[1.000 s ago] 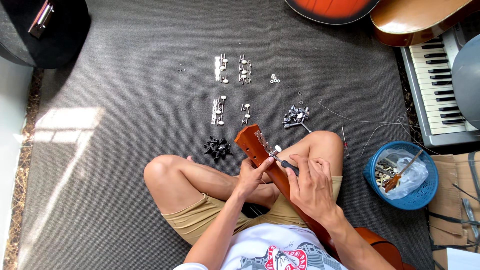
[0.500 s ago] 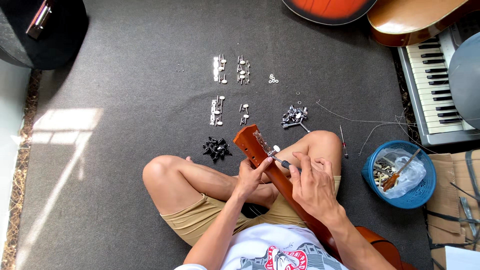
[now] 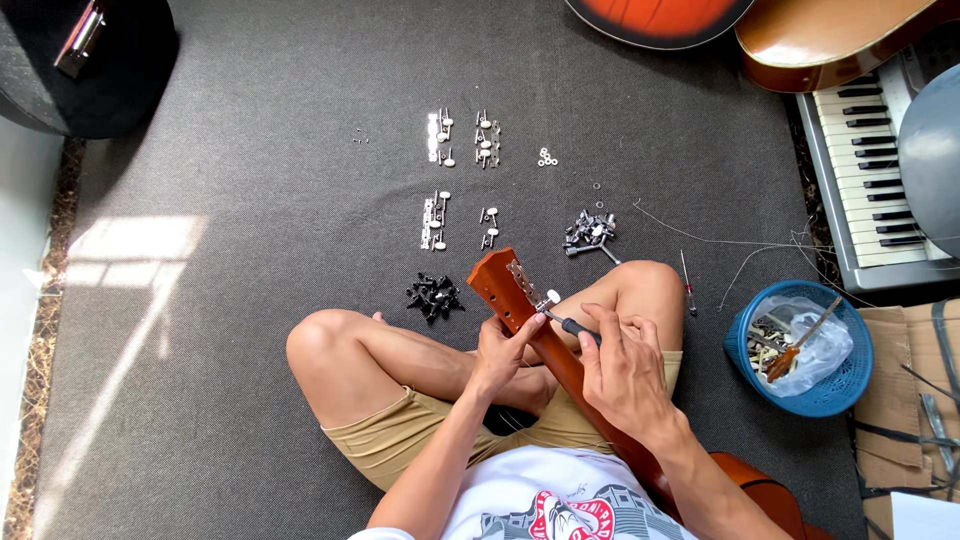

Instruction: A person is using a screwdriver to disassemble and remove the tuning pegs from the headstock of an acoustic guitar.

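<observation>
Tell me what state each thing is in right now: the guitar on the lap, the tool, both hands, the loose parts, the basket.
Guitar headstock: across the lap, tilted up, one tuner strip mounted.
Screwdriver: tip at that strip.
Right hand: gripping the screwdriver.
Left hand: holding the neck below the headstock.
Silver tuner sets: lying loose in rows on the carpet.
Black parts: piled.
Blue basket: upright, bag and tools inside.

Tuner parts (image 3: 460,180) crowd the carpet (image 3: 250,200) ahead; left lies open.
</observation>
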